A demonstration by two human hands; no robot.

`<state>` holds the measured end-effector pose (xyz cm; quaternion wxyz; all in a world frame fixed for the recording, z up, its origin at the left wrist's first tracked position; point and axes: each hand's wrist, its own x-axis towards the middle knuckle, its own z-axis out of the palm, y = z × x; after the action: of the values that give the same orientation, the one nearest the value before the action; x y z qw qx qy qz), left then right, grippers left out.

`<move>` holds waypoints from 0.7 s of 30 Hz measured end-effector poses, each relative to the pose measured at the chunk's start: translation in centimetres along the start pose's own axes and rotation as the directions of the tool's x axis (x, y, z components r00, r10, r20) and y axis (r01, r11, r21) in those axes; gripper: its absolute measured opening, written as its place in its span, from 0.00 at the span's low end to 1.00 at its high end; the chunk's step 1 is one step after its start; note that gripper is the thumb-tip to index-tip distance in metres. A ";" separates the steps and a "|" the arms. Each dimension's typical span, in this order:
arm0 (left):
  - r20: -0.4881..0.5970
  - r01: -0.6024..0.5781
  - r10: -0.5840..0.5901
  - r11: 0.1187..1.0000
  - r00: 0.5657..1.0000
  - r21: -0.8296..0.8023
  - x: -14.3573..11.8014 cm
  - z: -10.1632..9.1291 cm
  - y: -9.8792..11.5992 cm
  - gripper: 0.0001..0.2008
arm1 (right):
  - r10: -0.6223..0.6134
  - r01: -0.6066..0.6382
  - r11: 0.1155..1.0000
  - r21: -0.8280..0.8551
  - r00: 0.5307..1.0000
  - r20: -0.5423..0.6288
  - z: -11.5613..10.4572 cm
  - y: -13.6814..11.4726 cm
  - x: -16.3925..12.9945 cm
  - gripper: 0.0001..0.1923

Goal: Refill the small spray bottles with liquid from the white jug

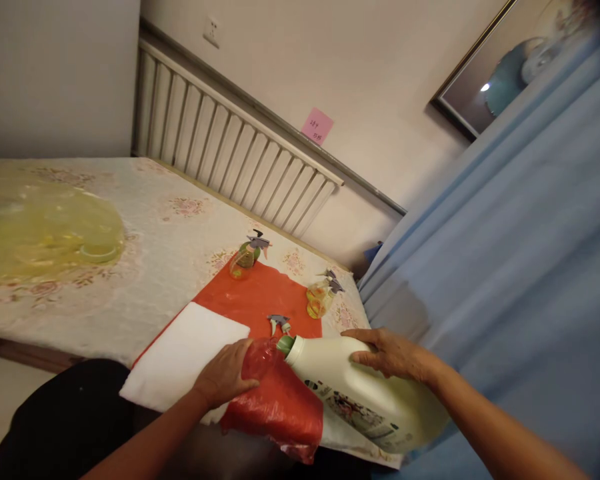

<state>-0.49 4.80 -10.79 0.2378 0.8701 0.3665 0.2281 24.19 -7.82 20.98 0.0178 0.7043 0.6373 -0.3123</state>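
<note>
A single view was taken from a head-worn camera, directed forward and down and tilted, so that the table (145,220) edge ran obliquely across the frame. The hands were seen close, low in the frame: the left hand (225,379) left of centre, the right hand (387,353) right of centre. The radiator (230,157) and wall were seen farther off, at top. No second view was supplied, so nothing was shared.

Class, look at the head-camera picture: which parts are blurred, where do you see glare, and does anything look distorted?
Head view: the curtain and the yellow bag are smeared; a bright spot glares in the framed picture; the radiator and table edge tilt and bend; the hands and jug look fairly sharp.
</note>
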 end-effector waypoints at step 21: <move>0.003 0.002 -0.002 1.000 1.000 -0.019 0.0 -0.1 0.1 0.41 | -0.012 0.012 1.000 0.012 1.000 -0.004 0.0 -0.4 -0.1 0.24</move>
<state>-0.52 4.81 -10.62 0.2470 0.8678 0.3648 0.2299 23.88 -7.81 21.18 0.0101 0.7011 0.6396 -0.3149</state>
